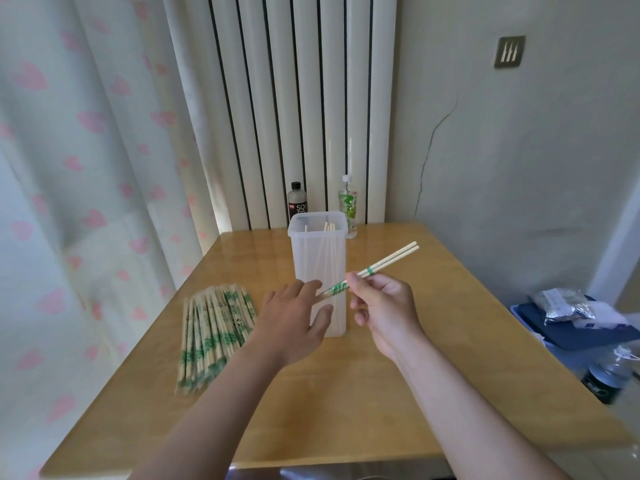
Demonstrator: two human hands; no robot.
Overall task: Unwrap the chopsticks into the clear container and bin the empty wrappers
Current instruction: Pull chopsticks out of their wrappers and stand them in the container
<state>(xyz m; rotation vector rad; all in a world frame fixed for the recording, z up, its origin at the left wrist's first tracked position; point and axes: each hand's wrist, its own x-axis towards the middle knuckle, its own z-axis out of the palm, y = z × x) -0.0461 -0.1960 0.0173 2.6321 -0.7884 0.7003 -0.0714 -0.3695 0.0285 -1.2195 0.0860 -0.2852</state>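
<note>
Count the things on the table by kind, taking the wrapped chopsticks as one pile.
Bottles: 2 (dark bottle, green-labelled bottle)
Clear container: 1
Pile of wrapped chopsticks: 1
Total: 4

Soft daylight is admitted through the curtain [86, 168] on the left. A pale glare is cast on the wooden table [346, 410] toward its far left corner. The wall [519, 168] at right is left dim. Straight lines are bowed near the frame edges.
</note>
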